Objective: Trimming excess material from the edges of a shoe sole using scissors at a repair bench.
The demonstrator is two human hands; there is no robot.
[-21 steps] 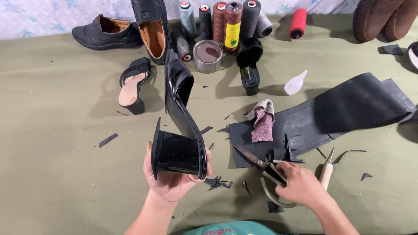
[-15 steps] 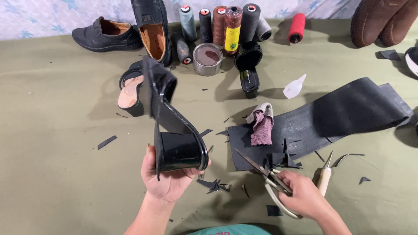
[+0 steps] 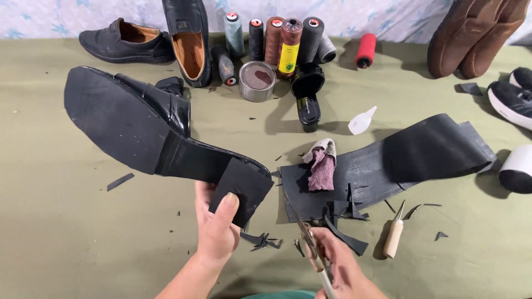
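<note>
Currently a black shoe (image 3: 138, 124) is held sole-up over the green table (image 3: 55, 232), gripped at the heel end by the left hand (image 3: 217, 230). The thumb is pressed on a square black rubber patch (image 3: 242, 188) laid over the heel, and the fingers are wrapped underneath. The toe is pointed away from the hand, up and to the left.

Scissors (image 3: 311, 243) are grasped in the right hand (image 3: 341, 266), just right of the shoe's heel, fist closed round the handles. Whether the blades are apart cannot be told.

A black rubber sheet (image 3: 410, 158) is spread right of the heel, with a pinkish rag (image 3: 321, 166) lying on its near end. Cut scraps (image 3: 260, 241) are scattered just below the heel. A wooden-handled awl (image 3: 394, 235) is laid below the sheet. Thread spools (image 3: 277, 39) and a round tin (image 3: 257, 80) are placed beyond the shoe, with 2 more black shoes (image 3: 160, 41) beside them.
</note>
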